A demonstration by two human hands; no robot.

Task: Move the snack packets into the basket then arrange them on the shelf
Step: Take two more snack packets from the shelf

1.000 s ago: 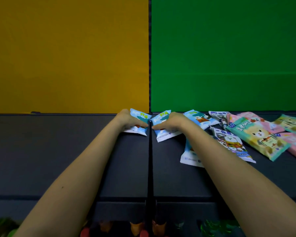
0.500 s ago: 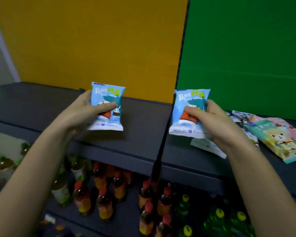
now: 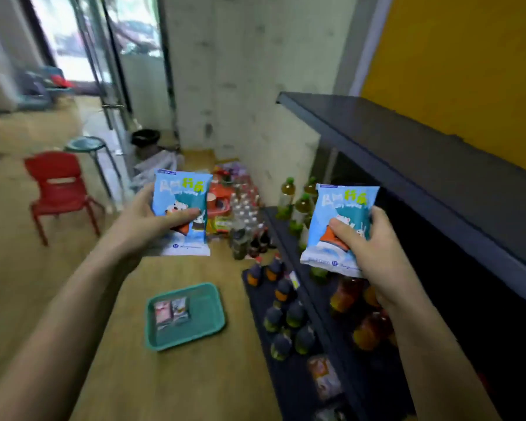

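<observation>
Two blue snack packets are held up in mid-air, one in each hand, both upright with their printed fronts to the camera. The left packet sits left of centre; the left hand grasps it from the side, thumb across the front and fingers behind. The right packet is right of centre, and the right hand clasps its lower right part, thumb pressed on the front. The packets are well apart and neither touches the shelf.

Below and between the arms, in the lower middle of the frame, a teal basket lies on the wooden floor. Two small packets lie side by side inside it, toward its left end.

Right of the basket, a dark lower shelf carries rows of bottles with dark, green and orange contents. Above it, a dark top shelf runs from the centre to the right edge, backed by a yellow panel in the upper right.

At centre, behind the left packet, a pile of goods sits on the floor against a pale concrete wall. A red chair stands at the left edge with a round stool just behind it, and a black bin stands near a glass door in the upper left.
</observation>
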